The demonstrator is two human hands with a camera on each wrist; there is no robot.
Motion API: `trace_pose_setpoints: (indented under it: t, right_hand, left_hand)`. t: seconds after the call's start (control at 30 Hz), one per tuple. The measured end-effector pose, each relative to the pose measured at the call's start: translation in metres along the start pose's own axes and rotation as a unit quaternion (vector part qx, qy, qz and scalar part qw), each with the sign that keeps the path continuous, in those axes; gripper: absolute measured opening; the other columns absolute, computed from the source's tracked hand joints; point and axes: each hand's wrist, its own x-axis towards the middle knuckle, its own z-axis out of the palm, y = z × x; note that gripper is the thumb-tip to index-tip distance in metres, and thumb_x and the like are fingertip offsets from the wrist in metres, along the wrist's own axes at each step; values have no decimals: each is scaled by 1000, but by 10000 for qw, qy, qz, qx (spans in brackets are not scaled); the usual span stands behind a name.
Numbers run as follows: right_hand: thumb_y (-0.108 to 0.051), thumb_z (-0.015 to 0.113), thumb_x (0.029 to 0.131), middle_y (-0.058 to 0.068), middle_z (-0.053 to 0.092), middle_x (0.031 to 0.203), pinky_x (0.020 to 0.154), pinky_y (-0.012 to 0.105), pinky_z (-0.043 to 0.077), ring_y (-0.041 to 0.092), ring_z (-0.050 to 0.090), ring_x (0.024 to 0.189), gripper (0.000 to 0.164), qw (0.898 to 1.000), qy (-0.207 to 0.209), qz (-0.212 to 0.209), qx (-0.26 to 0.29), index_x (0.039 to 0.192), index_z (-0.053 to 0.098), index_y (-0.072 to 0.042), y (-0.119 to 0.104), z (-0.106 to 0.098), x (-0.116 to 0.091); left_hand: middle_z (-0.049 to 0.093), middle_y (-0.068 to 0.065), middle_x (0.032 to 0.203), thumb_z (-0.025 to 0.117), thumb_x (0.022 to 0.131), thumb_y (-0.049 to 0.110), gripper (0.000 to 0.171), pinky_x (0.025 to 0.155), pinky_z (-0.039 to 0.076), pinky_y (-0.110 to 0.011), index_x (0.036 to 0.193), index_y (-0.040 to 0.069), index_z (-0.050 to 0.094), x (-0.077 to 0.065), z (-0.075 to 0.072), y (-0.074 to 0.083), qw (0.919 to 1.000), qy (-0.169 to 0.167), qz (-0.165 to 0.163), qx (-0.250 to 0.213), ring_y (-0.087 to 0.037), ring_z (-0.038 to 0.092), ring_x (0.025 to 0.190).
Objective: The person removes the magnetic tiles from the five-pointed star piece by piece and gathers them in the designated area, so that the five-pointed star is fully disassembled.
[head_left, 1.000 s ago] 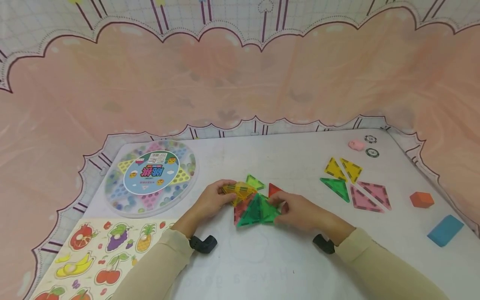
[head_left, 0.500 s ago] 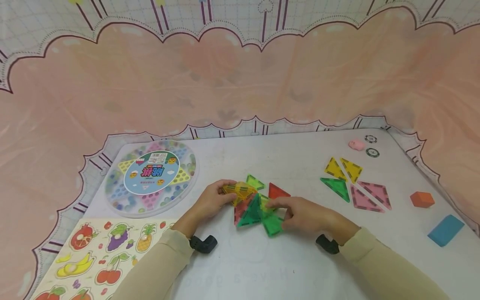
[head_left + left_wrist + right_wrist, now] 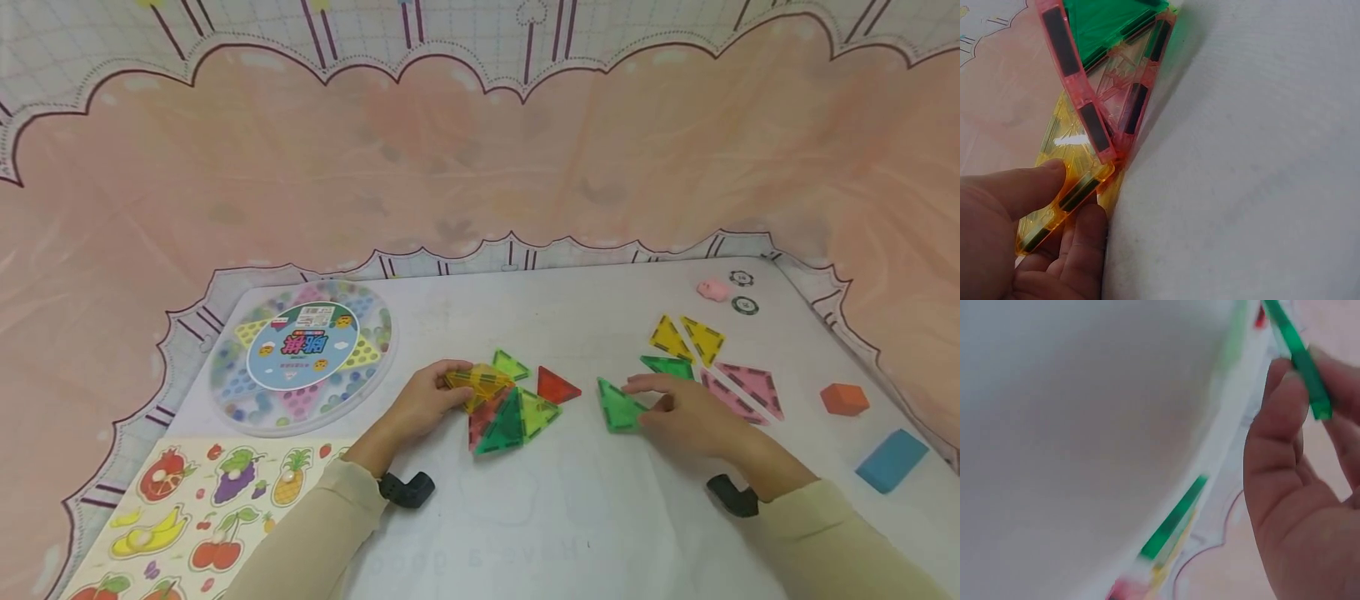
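My left hand (image 3: 423,404) pinches a translucent yellow triangular magnetic tile (image 3: 1075,194) between thumb and fingers. Attached to it is a cluster: a pink tile (image 3: 1066,47), a dark green tile (image 3: 506,429) and a yellow-green tile (image 3: 540,411). The pink tiles meet at an angle in the left wrist view. Further right, my right hand (image 3: 690,417) pinches a green triangular magnetic tile (image 3: 618,408), apart from the cluster and tilted; the right wrist view shows this green tile (image 3: 1304,362) edge-on. A light green tile (image 3: 511,363) and a red tile (image 3: 557,385) lie just behind the cluster.
Beyond the right hand lie a green tile (image 3: 666,365), yellow tiles (image 3: 703,337) and pink tiles (image 3: 753,387). Farther right are an orange block (image 3: 843,399) and a blue block (image 3: 891,461). A round Chinese checkers set (image 3: 300,358) and a fruit puzzle board (image 3: 187,500) occupy the left.
The right hand has pulled the green tile off the cluster's right side and carried it rightward, uncovering the yellow-green tile. The left hand keeps its hold in the same place.
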Motion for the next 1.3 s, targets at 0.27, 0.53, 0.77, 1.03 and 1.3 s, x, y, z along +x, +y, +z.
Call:
trace_pose_setpoints:
  t: [0.27,0.53,0.77,1.03,1.3]
  right_hand:
    - [-26,62,83,8,52,115,68,34,43,21,50,87,44,9974,364,257,-560,126,51,-22,21,-11,1]
    - [-28,65,81,7,54,107,68,35,43,21,49,86,49,9943,469,255,-924,126,51,-14,17,-13,4]
    - [-27,65,82,6,60,101,74,43,43,21,52,87,47,9894,579,187,-1321,124,53,-11,15,-11,6]
    - [-34,66,80,6,58,97,72,42,43,22,50,85,51,9916,344,352,-1194,125,52,-15,13,-12,13]
    - [-35,66,79,5,58,95,68,37,42,22,49,82,51,9914,399,431,-1172,124,53,-16,19,-14,18]
  left_hand:
    - [57,-1,105,66,81,26,36,76,43,-29,116,24,57,0,-1,-2,10000,-11,-12,-31,-16,52,89]
    - [57,0,104,66,81,26,35,76,43,-29,115,24,57,-2,-1,-2,10000,-8,-17,-77,-16,52,89]
    - [57,-1,104,66,82,25,36,75,43,-28,116,23,56,-1,0,-3,10000,-10,27,-89,-17,52,88]
    - [57,1,104,66,81,26,35,77,43,-29,115,23,57,-1,-1,-2,9999,-13,67,-109,-16,52,90]
    - [56,-1,104,66,81,24,37,75,43,-27,117,21,56,-1,-1,1,9998,-77,19,-162,-16,51,88]
